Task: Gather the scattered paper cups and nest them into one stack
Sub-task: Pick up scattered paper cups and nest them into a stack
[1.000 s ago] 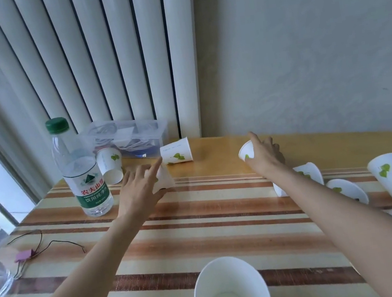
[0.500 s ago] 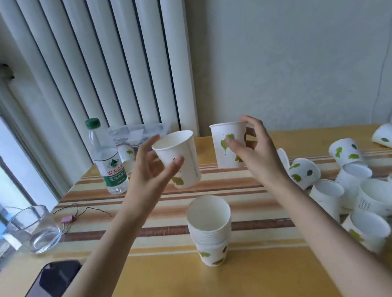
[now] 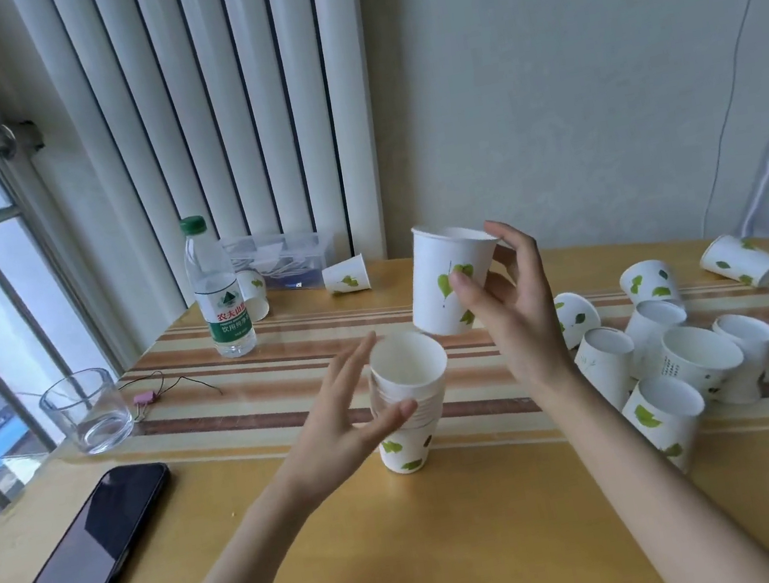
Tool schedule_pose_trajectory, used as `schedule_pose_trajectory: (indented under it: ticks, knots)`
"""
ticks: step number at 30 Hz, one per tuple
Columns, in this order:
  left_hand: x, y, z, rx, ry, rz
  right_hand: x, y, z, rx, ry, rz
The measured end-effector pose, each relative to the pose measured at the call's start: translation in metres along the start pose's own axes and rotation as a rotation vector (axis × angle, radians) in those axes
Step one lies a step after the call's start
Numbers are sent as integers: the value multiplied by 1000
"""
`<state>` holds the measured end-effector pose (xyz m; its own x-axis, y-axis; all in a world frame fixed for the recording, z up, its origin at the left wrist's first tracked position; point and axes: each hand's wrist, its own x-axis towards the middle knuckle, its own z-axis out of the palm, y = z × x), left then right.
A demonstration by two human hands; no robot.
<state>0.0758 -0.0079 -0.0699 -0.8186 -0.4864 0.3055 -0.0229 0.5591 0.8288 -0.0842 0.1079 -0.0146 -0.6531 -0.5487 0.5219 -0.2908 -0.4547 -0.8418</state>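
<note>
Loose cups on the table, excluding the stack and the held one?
10 loose cups: one behind the bottle, one on its side near the plastic box, eight clustered at right. More may be hidden in the cluster.

Wooden table [image 3: 485,527] bears cup stack [image 3: 408,403], scattered cups [image 3: 675,361], phone [image 3: 88,550], glass [image 3: 86,411], water bottle [image 3: 216,292]

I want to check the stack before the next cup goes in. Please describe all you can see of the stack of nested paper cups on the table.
The stack of nested cups stands upright on the yellow table, mouth up. It is white paper with green leaf prints on the bottom cup; several rims show closely layered below the top. The inside looks empty. The left hand is open beside it, thumb against its side. The right hand's cup hangs just above and behind it.
</note>
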Motion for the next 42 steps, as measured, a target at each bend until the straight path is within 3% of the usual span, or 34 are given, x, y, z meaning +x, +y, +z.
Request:
schedule_pose_trajectory:
  ticks: [6,14,18,21,33,42]
  knots:
    - [-12,-26,19,-194,-6,-124,-19,14,21,-81,-199,0]
    - [-16,-46,31,-134,36,-196,-26,23,17,-54,-164,-10]
    - [-14,-49,32,-168,71,-188,-27,32,19,-257,-343,109]
    - [-13,-51,33,-183,84,-190,-40,44,18,-230,-451,291]
    - [13,-65,9,-250,175,-142,-23,65,50,-145,-348,303]
    - [38,-101,-25,-246,-14,-221,3,95,81,-151,-319,396]
